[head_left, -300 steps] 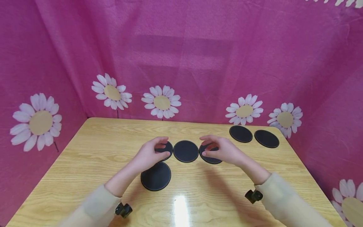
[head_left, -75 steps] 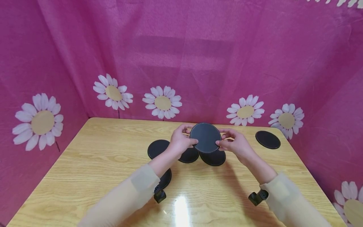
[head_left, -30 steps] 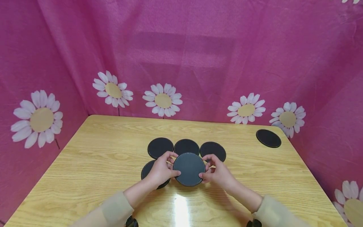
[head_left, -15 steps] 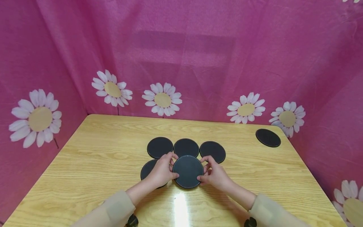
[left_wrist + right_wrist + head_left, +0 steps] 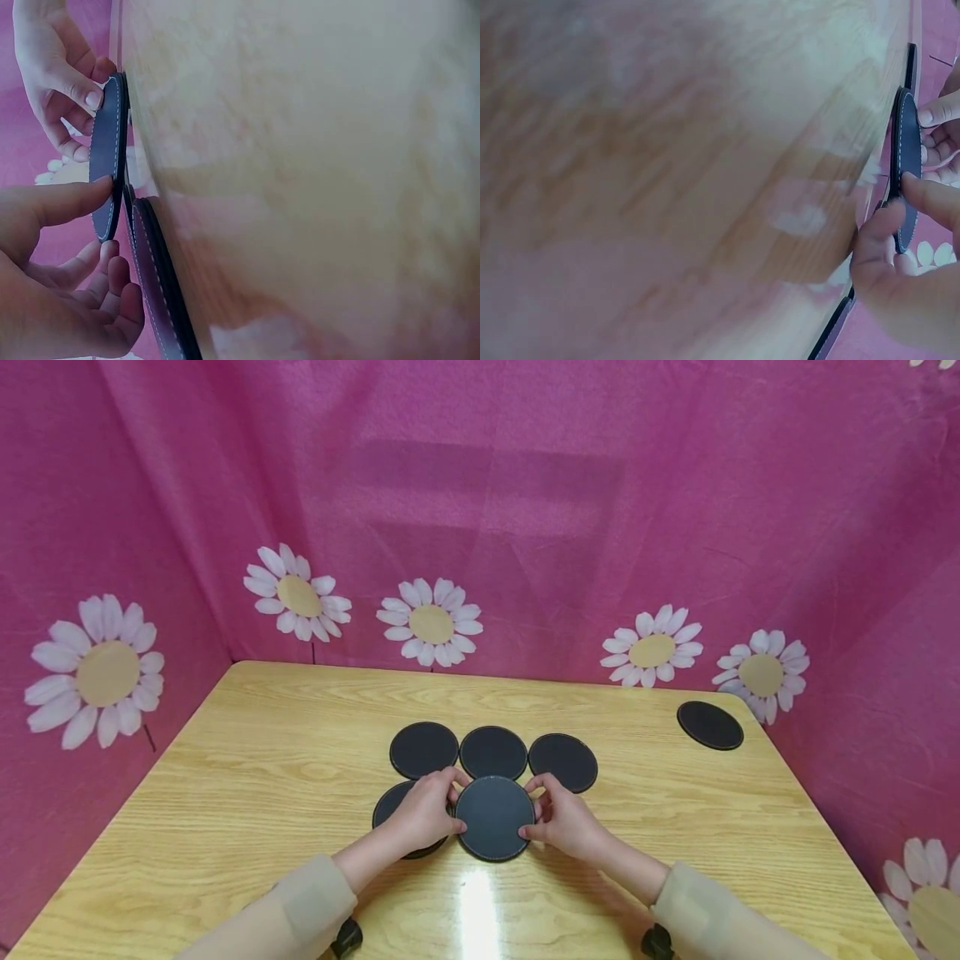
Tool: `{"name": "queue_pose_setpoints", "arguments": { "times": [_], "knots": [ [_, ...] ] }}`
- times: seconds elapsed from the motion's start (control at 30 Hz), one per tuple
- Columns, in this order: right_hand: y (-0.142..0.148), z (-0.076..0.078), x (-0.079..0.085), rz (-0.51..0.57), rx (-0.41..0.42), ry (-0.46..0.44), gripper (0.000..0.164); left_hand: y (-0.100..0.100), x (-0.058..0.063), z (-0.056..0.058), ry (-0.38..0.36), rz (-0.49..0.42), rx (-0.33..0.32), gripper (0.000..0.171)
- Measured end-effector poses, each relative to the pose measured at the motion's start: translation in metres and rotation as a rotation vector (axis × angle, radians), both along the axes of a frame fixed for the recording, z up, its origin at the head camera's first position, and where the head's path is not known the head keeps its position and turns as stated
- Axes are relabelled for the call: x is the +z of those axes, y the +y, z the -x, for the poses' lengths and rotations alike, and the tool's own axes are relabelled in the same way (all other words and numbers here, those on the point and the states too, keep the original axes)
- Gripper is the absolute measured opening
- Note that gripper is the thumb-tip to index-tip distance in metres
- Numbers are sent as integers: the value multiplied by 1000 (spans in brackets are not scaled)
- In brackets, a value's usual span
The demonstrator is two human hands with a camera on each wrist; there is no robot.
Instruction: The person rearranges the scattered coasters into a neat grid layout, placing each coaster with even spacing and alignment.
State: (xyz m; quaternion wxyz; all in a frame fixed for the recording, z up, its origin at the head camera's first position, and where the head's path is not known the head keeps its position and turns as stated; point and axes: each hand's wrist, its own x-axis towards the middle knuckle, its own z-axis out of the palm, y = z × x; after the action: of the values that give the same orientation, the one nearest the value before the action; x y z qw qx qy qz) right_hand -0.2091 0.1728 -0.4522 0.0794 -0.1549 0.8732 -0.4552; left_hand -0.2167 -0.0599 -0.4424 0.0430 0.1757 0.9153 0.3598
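Observation:
Both my hands hold a round dark coaster (image 5: pixel 495 820) with a stitched rim by its opposite sides, in the middle of the table. My left hand (image 5: pixel 424 814) pinches its left edge, thumb (image 5: pixel 94 193) on the upper face. My right hand (image 5: pixel 567 820) pinches the right edge, its thumb (image 5: pixel 919 191) also on top. In the left wrist view the coaster's edge stands slightly off the tabletop. Three like coasters lie in a row just behind: left (image 5: pixel 423 750), middle (image 5: pixel 493 752) and right (image 5: pixel 563 762). Another coaster (image 5: pixel 390 803) lies partly hidden under my left hand.
One more coaster (image 5: pixel 710 725) lies alone near the far right corner of the wooden table (image 5: pixel 262 777). Pink cloth (image 5: pixel 495 527) with white flowers hangs round the back and sides. A glare spot (image 5: pixel 480 910) shines on the front of the table.
Both hands took the coaster from the far right, carried it left and towards me, and lowered it in front of the row. Over the last half second it has come slightly lower.

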Motion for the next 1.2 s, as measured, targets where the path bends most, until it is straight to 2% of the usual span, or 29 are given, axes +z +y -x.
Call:
{"name": "queue_pose_setpoints", "arguments": {
  "times": [0.13,0.53,0.87,1.2],
  "knots": [
    [0,2,0,-70,-2,34,52,0,0,0,5,38,1,51],
    [-5,4,3,-198,-7,59,50,-2,-3,3,-12,90,-10,52],
    [-6,6,3,-246,-22,74,47,0,-3,2,14,134,-22,49],
    [-6,5,3,-274,-10,106,45,-1,-2,3,-9,131,-37,47]
  ]
}}
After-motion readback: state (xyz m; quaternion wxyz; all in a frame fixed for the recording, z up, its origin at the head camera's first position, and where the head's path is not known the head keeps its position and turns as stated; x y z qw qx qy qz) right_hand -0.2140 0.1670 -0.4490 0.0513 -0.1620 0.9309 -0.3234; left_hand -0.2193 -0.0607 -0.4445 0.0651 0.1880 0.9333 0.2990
